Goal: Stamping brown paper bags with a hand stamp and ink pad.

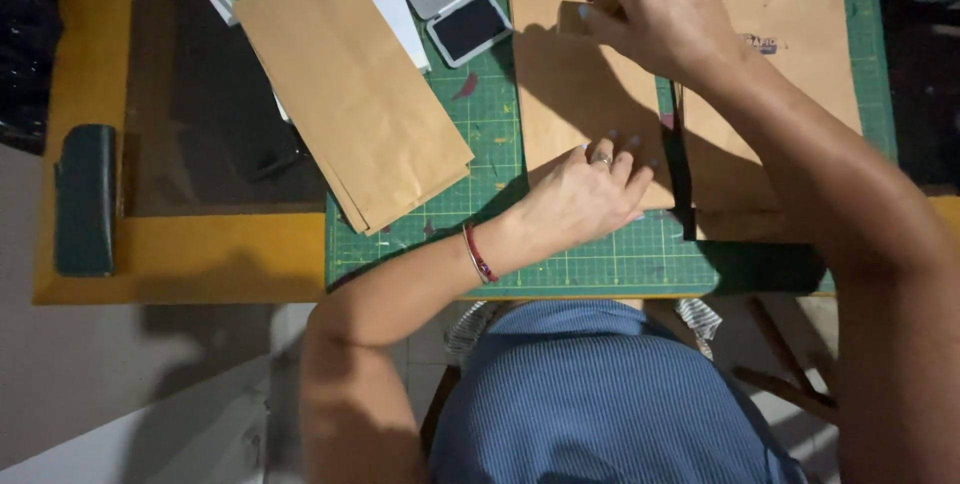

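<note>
On the green cutting mat [500, 159] at the middle of the counter [190, 259], a brown paper bag [560, 94] lies flat, its long axis running near to far, pinned at its near end by the left hand [585, 194] with fingers spread flat. The right hand [655, 14] grips a small wooden stamp [572, 19], fingers closed around it, over the bag's far part. To the left lie an open ink pad [458, 9] and a slanted stack of bags [350, 89]; another stamped bag [780, 64] lies right.

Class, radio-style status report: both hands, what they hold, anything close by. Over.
Left hand flat on the brown paper bag, holding it down. Right hand grips a small wooden stamp above the bag. Open ink pad just left of it.
</note>
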